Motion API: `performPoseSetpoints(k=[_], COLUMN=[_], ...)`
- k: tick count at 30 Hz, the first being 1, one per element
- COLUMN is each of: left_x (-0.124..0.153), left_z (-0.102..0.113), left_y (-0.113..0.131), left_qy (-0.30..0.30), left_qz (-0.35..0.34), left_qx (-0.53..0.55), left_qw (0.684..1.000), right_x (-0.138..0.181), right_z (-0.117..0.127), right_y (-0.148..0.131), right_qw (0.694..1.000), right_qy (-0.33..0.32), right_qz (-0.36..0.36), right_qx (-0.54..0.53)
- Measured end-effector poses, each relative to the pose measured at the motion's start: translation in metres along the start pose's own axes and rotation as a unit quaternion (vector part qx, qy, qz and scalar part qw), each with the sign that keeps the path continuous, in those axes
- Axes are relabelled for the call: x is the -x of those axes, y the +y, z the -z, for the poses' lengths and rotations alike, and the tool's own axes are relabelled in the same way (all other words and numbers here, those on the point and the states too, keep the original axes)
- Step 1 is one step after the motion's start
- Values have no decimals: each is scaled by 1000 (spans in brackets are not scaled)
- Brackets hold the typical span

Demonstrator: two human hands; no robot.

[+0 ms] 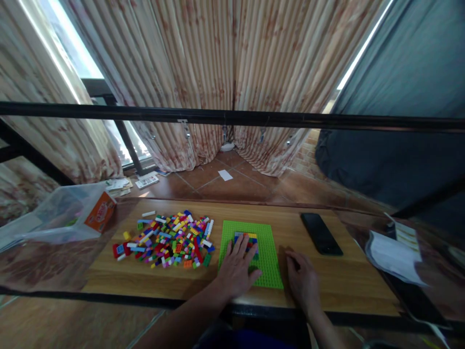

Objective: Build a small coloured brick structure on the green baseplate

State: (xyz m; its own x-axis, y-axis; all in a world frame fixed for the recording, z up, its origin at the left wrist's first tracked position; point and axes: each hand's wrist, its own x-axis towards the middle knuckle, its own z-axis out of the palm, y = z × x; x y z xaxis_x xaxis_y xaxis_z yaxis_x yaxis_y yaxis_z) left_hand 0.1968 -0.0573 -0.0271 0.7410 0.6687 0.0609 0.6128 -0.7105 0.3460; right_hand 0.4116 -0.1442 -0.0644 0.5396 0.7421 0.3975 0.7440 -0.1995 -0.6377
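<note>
A clear plastic box (61,213) sits at the table's (152,281) left end, then a loose pile of coloured bricks (169,240). The left hand (236,271) lies flat and spread, empty, on the green baseplate (267,232), fingertips at a small brick block (247,240); pressing straight down would probably seat bricks best. The right hand (301,281) rests loosely curled and empty just right of the plate. A black phone (321,233) follows; curtains (232,72) hang behind.

A home room: floor-length curtains (232,72), tiled floor (232,182), wooden table (327,281).
</note>
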Motion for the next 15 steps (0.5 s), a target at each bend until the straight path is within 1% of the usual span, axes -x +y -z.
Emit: performPoseSetpoints(k=[3,8,12,15], left_x=[2,6,12,21], left_z=[0,-6,-8,-6], left_y=[2,8,11,11], left_qy=[14,39,43,42], left_qz=[-2,-2,12,10], left_qx=[-1,10,10,15], left_qw=[1000,999,999,999], right_x=[0,0,-1,-1], right_z=[-1,-2,-3,-4], right_y=[1,5,8,10], right_qw=[1000,1000,1000,999], right_qy=[0,1,-2,-8], right_qz=[3,10,14,10], right_qx=[5,11,19,31])
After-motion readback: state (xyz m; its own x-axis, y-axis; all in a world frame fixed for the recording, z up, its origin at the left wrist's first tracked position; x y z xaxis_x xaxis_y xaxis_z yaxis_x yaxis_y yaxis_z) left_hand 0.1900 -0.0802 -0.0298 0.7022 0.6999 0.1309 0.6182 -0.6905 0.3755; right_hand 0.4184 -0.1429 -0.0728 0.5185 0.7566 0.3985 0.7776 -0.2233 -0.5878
